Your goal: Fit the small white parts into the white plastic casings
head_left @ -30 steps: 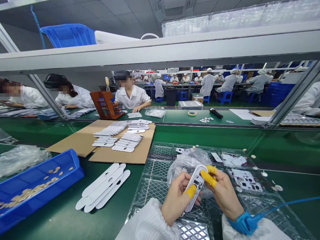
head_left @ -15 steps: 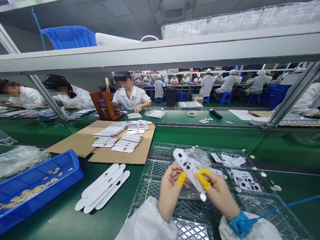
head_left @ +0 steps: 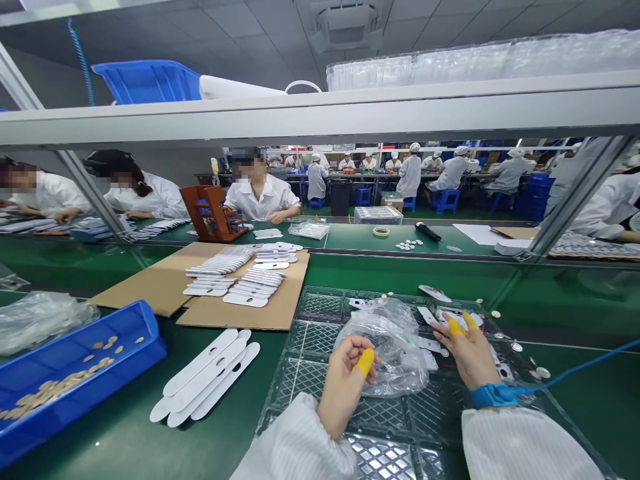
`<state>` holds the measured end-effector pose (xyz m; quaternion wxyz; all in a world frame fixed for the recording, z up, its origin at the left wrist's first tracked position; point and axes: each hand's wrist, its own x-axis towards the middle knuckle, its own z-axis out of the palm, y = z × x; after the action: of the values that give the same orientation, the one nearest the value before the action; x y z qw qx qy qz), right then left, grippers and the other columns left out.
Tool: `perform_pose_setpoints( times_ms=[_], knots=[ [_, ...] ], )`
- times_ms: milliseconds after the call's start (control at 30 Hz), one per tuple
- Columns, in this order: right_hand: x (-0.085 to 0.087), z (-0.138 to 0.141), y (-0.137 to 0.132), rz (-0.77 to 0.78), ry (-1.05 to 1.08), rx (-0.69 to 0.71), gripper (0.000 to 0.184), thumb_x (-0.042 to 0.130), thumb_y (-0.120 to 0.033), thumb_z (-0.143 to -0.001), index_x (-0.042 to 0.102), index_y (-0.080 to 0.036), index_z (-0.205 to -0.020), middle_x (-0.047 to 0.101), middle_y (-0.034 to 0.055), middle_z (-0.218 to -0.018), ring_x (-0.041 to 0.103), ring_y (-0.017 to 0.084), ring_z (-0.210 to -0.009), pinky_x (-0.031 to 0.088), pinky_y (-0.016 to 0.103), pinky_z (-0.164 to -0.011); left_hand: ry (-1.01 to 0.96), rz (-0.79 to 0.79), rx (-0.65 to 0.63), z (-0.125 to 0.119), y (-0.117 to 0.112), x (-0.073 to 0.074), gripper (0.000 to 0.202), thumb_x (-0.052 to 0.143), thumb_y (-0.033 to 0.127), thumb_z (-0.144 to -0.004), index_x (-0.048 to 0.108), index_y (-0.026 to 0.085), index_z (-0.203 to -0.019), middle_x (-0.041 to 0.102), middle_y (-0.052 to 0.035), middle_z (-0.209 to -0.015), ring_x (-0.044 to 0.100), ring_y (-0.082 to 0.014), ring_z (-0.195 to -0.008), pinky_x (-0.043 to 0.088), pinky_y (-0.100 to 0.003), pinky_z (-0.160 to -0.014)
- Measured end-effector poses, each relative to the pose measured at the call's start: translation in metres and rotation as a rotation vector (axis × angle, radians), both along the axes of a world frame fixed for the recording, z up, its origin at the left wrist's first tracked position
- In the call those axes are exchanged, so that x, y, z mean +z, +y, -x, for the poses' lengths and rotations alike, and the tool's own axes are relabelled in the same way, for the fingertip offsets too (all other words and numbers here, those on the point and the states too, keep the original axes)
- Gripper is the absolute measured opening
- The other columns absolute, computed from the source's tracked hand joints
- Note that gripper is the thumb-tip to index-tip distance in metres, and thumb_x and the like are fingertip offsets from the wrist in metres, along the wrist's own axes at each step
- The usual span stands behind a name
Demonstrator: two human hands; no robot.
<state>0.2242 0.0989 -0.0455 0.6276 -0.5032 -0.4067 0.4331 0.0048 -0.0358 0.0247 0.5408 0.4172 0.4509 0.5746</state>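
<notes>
My left hand (head_left: 345, 383), a yellow cot on its thumb, is curled with the thumb pinched against the edge of a crumpled clear plastic bag (head_left: 395, 347). The bag lies on a clear gridded tray (head_left: 320, 373) in front of me. My right hand (head_left: 467, 353) wears yellow cots on two fingers and a blue wrist strap (head_left: 495, 395). It is stretched forward to the right of the bag, fingers apart, its tips over small white parts (head_left: 433, 319) lying on the tray. It holds nothing.
A blue bin (head_left: 75, 373) of small discs sits at the left, with long white strips (head_left: 205, 377) beside it. More white pieces lie on cardboard sheets (head_left: 160, 287) further back. Small metal discs (head_left: 543, 372) dot the tray's right side. Other workers sit beyond a shelf rail (head_left: 320, 120).
Both hands held a white oblong part a second ago and turned it. Now the part has left my hands and my right hand has reached forward to the right.
</notes>
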Motion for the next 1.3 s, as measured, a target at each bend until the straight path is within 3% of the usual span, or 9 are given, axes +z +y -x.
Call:
perform_pose_setpoints(
  times_ms=[100,233,367,500,667,833,967,1100,1300],
  knots=[
    [-0.001,0.004,-0.006,-0.083,-0.084,-0.034,0.061,0.06,-0.05,-0.07,0.043,-0.019,-0.12,0.059,0.0106,-0.107,0.062,0.021,-0.072,0.052,0.035,-0.062,-0.01,0.006,-0.003,0.0,0.0,-0.001,0.018,0.056,0.034,-0.078,0.052,0.018,-0.086,0.059,-0.0013,-0.075,0.053,-0.0109,-0.057,0.042,-0.023,-0.054],
    [0.002,0.012,-0.034,-0.281,-0.293,-0.103,0.033,0.052,-0.04,-0.079,0.059,-0.018,-0.103,0.062,0.006,-0.086,0.055,0.018,-0.064,0.046,0.035,-0.065,-0.012,-0.001,0.03,0.001,-0.001,-0.001,0.017,0.056,0.033,-0.078,0.051,0.018,-0.085,0.059,-0.0008,-0.075,0.053,-0.0105,-0.056,0.042,-0.023,-0.054],
    [0.009,0.034,-0.065,-0.477,-0.52,0.147,0.018,0.05,-0.029,-0.081,0.066,-0.021,-0.08,0.061,0.0035,-0.066,0.057,0.021,-0.068,0.045,0.035,-0.068,-0.047,-0.015,0.182,0.003,0.002,-0.007,0.021,0.058,0.032,-0.076,0.048,0.018,-0.088,0.059,-0.0004,-0.073,0.051,-0.0096,-0.053,0.041,-0.021,-0.051],
    [0.008,0.067,-0.067,-0.539,-0.738,0.474,0.026,0.046,-0.022,-0.082,0.065,-0.022,-0.1,0.064,0.0061,-0.1,0.056,0.024,-0.097,0.043,0.038,-0.086,-0.08,-0.057,0.342,0.005,0.004,-0.013,0.024,0.059,0.033,-0.075,0.046,0.018,-0.089,0.057,0.0014,-0.071,0.05,-0.0079,-0.051,0.041,-0.02,-0.052],
    [0.0,0.088,-0.06,-0.499,-0.968,0.625,0.039,0.047,-0.014,-0.078,0.06,-0.023,-0.113,0.054,0.0083,-0.123,0.045,0.028,-0.113,0.034,0.045,-0.095,-0.002,-0.131,0.477,0.014,0.0,0.001,0.019,0.056,0.029,-0.076,0.047,0.019,-0.089,0.055,0.001,-0.075,0.052,-0.009,-0.057,0.043,-0.02,-0.055],
    [0.002,0.089,-0.065,-0.464,-1.055,0.654,0.036,0.045,-0.01,-0.076,0.064,-0.023,-0.105,0.058,0.0071,-0.116,0.046,0.029,-0.11,0.032,0.046,-0.095,0.5,-0.091,0.396,0.073,-0.019,0.02,0.016,0.051,0.023,-0.077,0.053,0.018,-0.092,0.06,-0.0041,-0.092,0.057,-0.0152,-0.082,0.046,-0.025,-0.072],
    [0.003,0.088,-0.063,-0.445,-1.017,0.658,0.032,0.043,-0.013,-0.079,0.062,-0.02,-0.104,0.06,0.0078,-0.107,0.051,0.025,-0.102,0.038,0.041,-0.091,1.19,0.207,0.504,0.142,-0.044,0.007,0.022,0.044,0.013,-0.076,0.051,0.019,-0.097,0.06,-0.0051,-0.1,0.056,-0.0175,-0.086,0.044,-0.029,-0.076],
    [-0.003,0.088,-0.059,-0.433,-0.933,0.644,0.03,0.044,-0.015,-0.081,0.06,-0.018,-0.106,0.059,0.0103,-0.106,0.053,0.025,-0.099,0.042,0.04,-0.088,1.368,0.376,0.504,0.183,-0.066,-0.015,0.024,0.047,0.005,-0.068,0.056,0.015,-0.088,0.06,-0.0102,-0.092,0.054,-0.0265,-0.088,0.04,-0.039,-0.079],
    [-0.005,0.088,-0.056,-0.404,-0.805,0.612,0.025,0.047,-0.016,-0.078,0.063,-0.016,-0.098,0.06,0.0132,-0.101,0.057,0.027,-0.087,0.049,0.042,-0.075,1.473,0.455,0.492,0.186,-0.071,-0.032,0.027,0.044,0.005,-0.071,0.056,0.014,-0.093,0.055,-0.0111,-0.1,0.054,-0.0252,-0.092,0.04,-0.035,-0.076]
  ],
)
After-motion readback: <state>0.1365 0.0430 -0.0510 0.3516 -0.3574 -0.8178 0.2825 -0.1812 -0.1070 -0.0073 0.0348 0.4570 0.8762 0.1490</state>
